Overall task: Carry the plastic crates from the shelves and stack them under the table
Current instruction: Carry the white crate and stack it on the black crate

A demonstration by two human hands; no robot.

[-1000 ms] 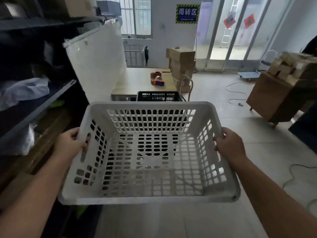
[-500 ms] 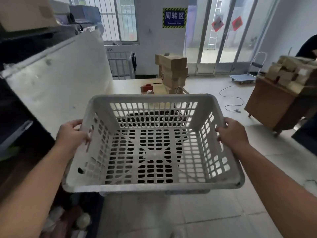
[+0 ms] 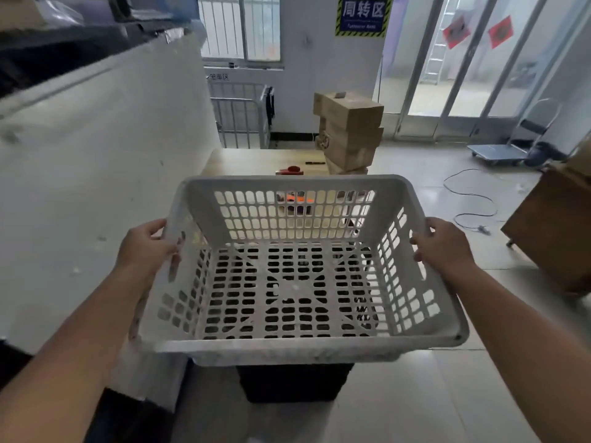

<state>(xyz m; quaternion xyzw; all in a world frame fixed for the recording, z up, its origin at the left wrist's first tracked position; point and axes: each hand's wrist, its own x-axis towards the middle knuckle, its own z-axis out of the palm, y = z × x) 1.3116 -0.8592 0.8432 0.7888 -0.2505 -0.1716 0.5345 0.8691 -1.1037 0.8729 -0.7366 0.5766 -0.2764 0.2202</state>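
Observation:
I hold an empty white perforated plastic crate (image 3: 291, 345) level in front of me. My left hand (image 3: 145, 247) grips its left rim and my right hand (image 3: 443, 247) grips its right rim. Directly below the white crate stands a black crate (image 3: 292, 383) on the floor, mostly hidden; only its lower front shows. Beyond the crate's far rim lies the light wooden table (image 3: 243, 161), with a red tape dispenser (image 3: 289, 170) on it and an orange object seen through the crate's holes.
A large white board (image 3: 105, 174) leans against the dark shelves (image 3: 57, 46) on my left. Stacked cardboard boxes (image 3: 348, 132) stand at the table's far right. A brown cabinet (image 3: 556, 225) is on the right, cables (image 3: 470, 199) and a platform trolley (image 3: 502, 151) lie on the tiled floor.
I have walked forward with the white crate, away from the shelves and closer to the table. The black crate has passed from ahead of the white crate to beneath it. Both hands keep their grip.

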